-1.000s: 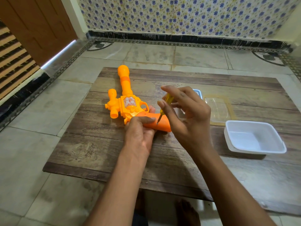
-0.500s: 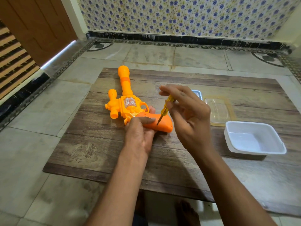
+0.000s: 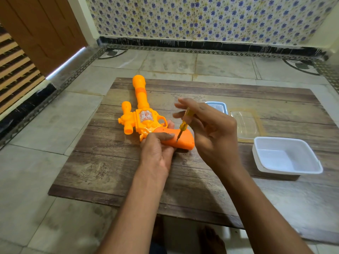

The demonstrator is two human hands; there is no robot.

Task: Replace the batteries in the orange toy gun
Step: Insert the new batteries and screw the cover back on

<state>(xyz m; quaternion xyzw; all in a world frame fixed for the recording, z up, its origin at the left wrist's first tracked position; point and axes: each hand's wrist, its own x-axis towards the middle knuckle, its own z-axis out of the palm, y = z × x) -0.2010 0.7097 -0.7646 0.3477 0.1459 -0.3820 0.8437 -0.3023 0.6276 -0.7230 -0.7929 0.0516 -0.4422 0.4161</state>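
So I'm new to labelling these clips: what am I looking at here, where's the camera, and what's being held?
There is no machine: a person works with bare hands, filmed by a camera worn on their head, looking down. On a low wooden board lies an orange toy gun. The left hand holds its grip steady. The right hand pinches a small yellow screwdriver, tip set on the grip, probably at a cover screw. To the right sit a white tub, a clear lid and a small clear container.
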